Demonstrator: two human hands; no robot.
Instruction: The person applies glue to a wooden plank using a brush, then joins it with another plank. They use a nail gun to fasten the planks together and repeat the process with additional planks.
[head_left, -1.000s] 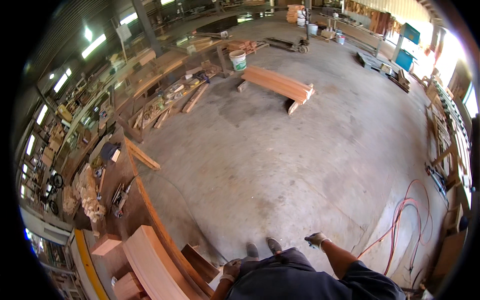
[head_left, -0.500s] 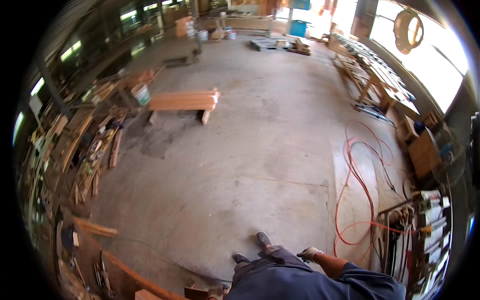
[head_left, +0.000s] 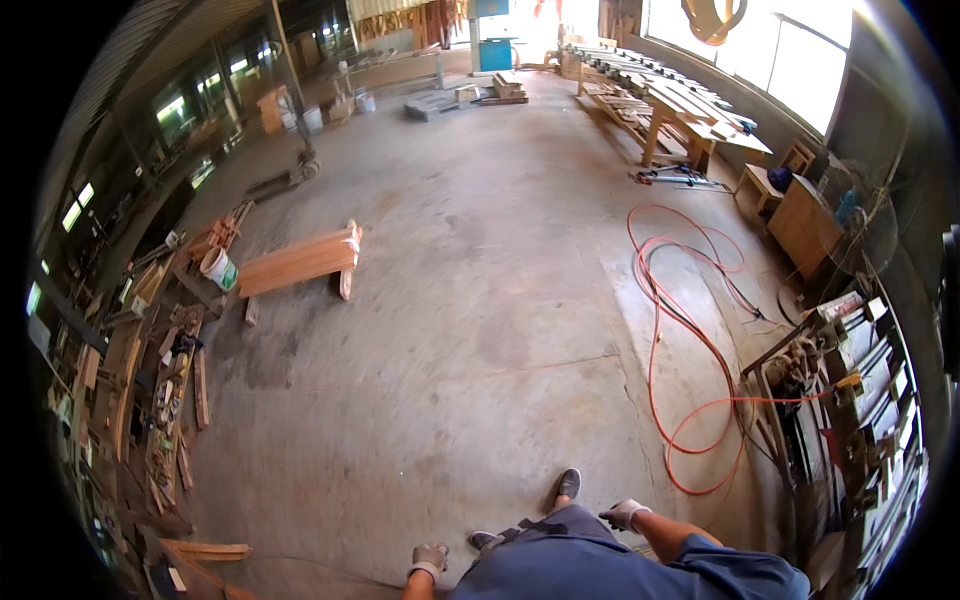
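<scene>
While both gloved hands, left hand [head_left: 430,559] and right hand [head_left: 626,514], swing loose and empty, stacked planks [head_left: 298,262] rest raised off the concrete floor [head_left: 480,300].

1 head-worn fisheye view looks down and forward over the workshop floor [head_left: 480,330].

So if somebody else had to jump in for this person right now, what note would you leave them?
Left hand: gloved, holding nothing, hanging by the hip.
Right hand: gloved, also holding nothing, out to the side.
The person stands on the bare grey concrete floor, one dark shoe stepped forward.
Nearest things: the looping orange hose on the floor to the right, and curved pale wooden offcuts at lower left.
A stack of long pale wooden boards sits further ahead on the left, a white plastic bucket beside it.
Nothing is being carried or touched.
</scene>
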